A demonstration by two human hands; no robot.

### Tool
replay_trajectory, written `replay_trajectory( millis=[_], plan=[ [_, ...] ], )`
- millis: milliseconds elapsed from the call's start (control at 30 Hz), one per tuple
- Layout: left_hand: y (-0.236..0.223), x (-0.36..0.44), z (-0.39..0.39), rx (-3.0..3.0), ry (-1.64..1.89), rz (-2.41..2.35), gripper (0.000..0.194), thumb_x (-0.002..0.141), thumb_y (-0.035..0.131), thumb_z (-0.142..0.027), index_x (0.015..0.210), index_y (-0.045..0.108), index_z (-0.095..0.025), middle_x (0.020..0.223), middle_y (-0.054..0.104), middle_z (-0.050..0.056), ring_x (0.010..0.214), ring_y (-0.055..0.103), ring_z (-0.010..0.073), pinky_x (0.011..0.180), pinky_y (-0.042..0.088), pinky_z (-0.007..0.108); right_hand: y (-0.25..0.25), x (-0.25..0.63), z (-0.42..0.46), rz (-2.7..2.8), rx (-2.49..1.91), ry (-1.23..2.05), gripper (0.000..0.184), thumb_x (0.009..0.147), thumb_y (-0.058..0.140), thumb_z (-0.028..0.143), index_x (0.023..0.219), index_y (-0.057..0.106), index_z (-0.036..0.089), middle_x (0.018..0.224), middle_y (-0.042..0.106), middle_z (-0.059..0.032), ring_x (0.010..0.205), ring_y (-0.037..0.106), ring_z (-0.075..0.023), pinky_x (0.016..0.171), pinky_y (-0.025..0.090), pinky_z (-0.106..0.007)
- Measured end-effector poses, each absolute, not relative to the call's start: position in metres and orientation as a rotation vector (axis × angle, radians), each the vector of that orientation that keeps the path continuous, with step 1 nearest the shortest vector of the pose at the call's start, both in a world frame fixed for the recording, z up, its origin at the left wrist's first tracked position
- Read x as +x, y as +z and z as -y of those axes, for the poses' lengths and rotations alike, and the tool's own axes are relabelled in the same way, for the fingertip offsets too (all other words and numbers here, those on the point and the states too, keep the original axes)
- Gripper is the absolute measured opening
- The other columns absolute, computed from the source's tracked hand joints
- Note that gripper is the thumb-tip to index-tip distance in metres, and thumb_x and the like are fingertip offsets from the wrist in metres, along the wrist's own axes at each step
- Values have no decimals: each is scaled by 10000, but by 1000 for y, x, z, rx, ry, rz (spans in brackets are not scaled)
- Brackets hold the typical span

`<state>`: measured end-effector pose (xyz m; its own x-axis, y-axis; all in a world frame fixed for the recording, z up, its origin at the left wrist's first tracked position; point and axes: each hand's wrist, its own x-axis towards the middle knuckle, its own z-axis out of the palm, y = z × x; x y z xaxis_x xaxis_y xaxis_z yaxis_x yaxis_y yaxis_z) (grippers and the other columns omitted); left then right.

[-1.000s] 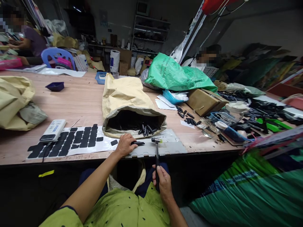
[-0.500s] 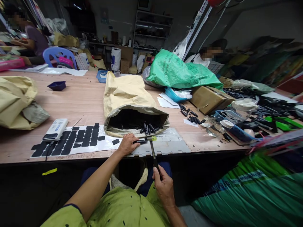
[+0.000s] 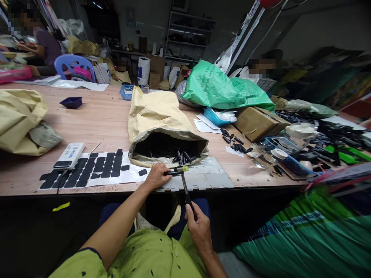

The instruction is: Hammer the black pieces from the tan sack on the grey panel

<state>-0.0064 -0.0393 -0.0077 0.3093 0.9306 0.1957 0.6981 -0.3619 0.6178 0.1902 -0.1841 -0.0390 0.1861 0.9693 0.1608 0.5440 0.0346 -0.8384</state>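
My right hand [image 3: 199, 224] is closed round the dark handle of a hammer [image 3: 185, 188], whose small head has a yellow-green tip. The head lies over a slim black part [image 3: 175, 173] that my left hand [image 3: 157, 175] pinches against a grey plate [image 3: 197, 178] at the table's front edge. I cannot tell whether hammer and part touch. Just behind, a beige sack [image 3: 158, 112] lies with its mouth towards me, and several black pieces [image 3: 182, 157] sit at its lip.
Left of my hands is a white sheet [image 3: 124, 173] with black stickers, beside a white device [image 3: 69, 156]. A cardboard box [image 3: 257, 123], a green sack [image 3: 226, 87] and loose black parts [image 3: 237, 147] stand to the right. Two people sit farther off.
The hammer head has shifted slightly left, closer over the black part. My left hand keeps its hold, and the whole view has moved a little.
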Motion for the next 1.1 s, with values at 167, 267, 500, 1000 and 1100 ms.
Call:
replay_trajectory(
  millis=[167, 267, 500, 1000, 1100],
  plan=[
    [-7, -6, 40, 2160, 761, -1442, 142, 763, 690, -238, 889, 755, -230, 812, 611, 25, 837, 547, 188, 811, 404, 336, -44, 188, 184, 1451, -1606, 816, 490, 862, 523, 581, 1040, 728, 173, 641, 656, -41, 580, 575, -179, 496, 427, -237],
    [-7, -6, 40, 2138, 776, -1442, 179, 749, 694, -230, 918, 753, -227, 810, 612, 25, 840, 553, 189, 820, 407, 339, -49, 192, 184, 1315, -1603, 916, 488, 831, 560, 603, 989, 720, 170, 609, 624, -22, 501, 524, -150, 438, 391, -233],
    [-4, -7, 41, 2130, 748, -1436, 146, 828, 630, -289, 911, 723, -213, 822, 612, 24, 854, 546, 190, 833, 384, 349, -58, 212, 178, 839, -1481, 1170, 501, 783, 613, 638, 921, 654, 158, 555, 540, 30, 381, 410, -76, 374, 306, -204],
    [-3, -11, 38, 2213, 684, -1422, 434, 984, 341, -381, 682, 581, -181, 783, 558, 21, 783, 482, 168, 798, 365, 337, -64, 217, 172, 780, -1372, 1249, 486, 797, 612, 624, 936, 630, 159, 539, 542, 38, 365, 412, -72, 379, 301, -204],
    [2, -11, 47, 2227, 678, -1414, 423, 971, 374, -394, 707, 631, -187, 832, 583, 36, 829, 487, 180, 829, 376, 355, -66, 218, 171, 807, -1372, 1242, 495, 804, 599, 631, 938, 632, 156, 538, 542, 37, 367, 410, -75, 382, 303, -209]
  ],
)
